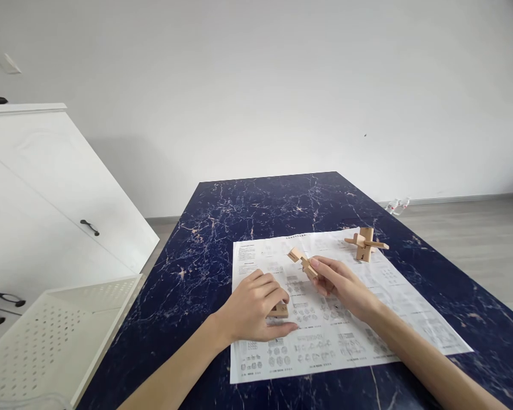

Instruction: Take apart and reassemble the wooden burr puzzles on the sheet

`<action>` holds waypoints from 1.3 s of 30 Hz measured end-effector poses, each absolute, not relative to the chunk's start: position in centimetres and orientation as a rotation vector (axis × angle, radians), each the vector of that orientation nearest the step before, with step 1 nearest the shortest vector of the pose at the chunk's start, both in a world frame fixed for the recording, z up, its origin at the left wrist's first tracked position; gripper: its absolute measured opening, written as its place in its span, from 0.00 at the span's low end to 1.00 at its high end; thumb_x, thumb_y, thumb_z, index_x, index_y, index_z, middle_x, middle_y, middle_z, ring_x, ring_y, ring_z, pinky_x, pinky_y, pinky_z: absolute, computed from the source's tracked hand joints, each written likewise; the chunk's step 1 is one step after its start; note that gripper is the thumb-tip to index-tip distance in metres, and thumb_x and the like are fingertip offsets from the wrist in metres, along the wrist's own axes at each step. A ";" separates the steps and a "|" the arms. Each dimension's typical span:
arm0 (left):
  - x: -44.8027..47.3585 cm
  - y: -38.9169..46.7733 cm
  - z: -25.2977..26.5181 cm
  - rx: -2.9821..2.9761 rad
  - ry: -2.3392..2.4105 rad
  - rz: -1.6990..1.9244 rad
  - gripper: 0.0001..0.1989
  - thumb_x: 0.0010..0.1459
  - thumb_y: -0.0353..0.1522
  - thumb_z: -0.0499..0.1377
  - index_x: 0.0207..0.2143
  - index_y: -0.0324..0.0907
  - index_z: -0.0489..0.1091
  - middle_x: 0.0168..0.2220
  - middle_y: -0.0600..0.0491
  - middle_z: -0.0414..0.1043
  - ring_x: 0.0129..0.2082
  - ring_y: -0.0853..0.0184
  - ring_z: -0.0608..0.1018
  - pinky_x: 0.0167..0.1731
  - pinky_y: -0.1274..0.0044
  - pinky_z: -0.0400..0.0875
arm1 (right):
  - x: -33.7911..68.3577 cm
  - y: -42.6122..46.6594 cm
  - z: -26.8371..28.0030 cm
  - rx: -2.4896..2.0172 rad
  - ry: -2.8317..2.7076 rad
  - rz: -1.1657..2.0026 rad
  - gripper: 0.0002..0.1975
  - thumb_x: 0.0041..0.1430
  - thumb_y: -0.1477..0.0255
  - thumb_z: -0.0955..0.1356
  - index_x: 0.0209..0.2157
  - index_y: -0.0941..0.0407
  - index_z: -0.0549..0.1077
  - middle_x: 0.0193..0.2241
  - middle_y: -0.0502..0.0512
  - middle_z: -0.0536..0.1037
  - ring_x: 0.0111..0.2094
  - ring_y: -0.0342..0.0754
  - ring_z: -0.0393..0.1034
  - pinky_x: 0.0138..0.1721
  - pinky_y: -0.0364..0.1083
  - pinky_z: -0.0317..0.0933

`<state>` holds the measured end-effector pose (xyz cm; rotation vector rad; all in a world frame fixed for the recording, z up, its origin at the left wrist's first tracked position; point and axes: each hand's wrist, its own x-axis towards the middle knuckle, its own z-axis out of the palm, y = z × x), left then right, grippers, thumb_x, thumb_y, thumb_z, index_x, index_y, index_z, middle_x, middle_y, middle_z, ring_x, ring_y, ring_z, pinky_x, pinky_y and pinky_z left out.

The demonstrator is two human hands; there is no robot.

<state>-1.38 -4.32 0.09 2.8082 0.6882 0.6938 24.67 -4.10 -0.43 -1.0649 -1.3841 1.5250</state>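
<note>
My right hand (pixel 337 283) pinches a notched wooden puzzle piece (pixel 310 267) between thumb and fingers, just above the printed paper sheet (pixel 248 373). A light wooden end piece (pixel 294 254) sticks out at its upper left; I cannot tell whether the two are joined. Low over the sheet, my left hand (pixel 259 307) curls its fingers round another small wooden puzzle piece (pixel 279 311), with the thumb stretched out below it. The hand covers most of that piece. At the sheet's far right corner stands a cross-shaped assembly of wooden pieces (pixel 363 245), touched by neither hand.
The sheet lies on a dark blue marble-patterned table (pixel 265 205). Left of it are a white cabinet (pixel 60 188) with black handles and a cream perforated bin (pixel 47 336). A white wall (pixel 256 102) rises behind. Clear red-marked objects (pixel 397 205) show past the right edge.
</note>
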 end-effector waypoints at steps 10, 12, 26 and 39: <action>-0.6 -4.9 0.7 1.850 0.925 0.915 0.17 0.68 0.47 0.64 0.46 0.42 0.75 0.31 0.52 0.78 0.27 0.68 0.78 0.26 0.77 0.70 | 25.2 -4.2 0.0 -0.893 -1.404 1.652 0.27 0.72 0.47 0.65 0.27 0.54 0.66 0.22 0.47 0.60 0.23 0.44 0.52 0.29 0.46 0.53; -0.5 -4.8 1.2 1.584 0.932 0.968 0.19 0.67 0.48 0.65 0.47 0.42 0.74 0.32 0.51 0.78 0.29 0.66 0.81 0.26 0.77 0.72 | 25.3 -4.2 0.0 -0.902 -1.420 1.657 0.28 0.69 0.44 0.65 0.28 0.53 0.67 0.24 0.48 0.62 0.24 0.44 0.52 0.29 0.47 0.54; -0.3 -4.8 1.1 1.437 0.892 1.042 0.15 0.59 0.41 0.73 0.43 0.43 0.77 0.39 0.50 0.81 0.34 0.67 0.77 0.35 0.76 0.74 | 25.4 -4.6 0.7 -0.588 -1.550 1.924 0.22 0.68 0.50 0.71 0.33 0.54 0.83 0.53 0.64 0.77 0.53 0.59 0.73 0.50 0.56 0.70; 0.2 -5.6 1.2 1.502 0.863 1.042 0.19 0.72 0.48 0.58 0.53 0.44 0.65 0.31 0.60 0.66 0.19 0.77 0.65 0.20 0.82 0.60 | 24.7 -4.2 0.0 -0.394 -1.624 1.979 0.21 0.72 0.54 0.70 0.37 0.59 0.81 0.38 0.56 0.76 0.34 0.45 0.68 0.39 0.46 0.65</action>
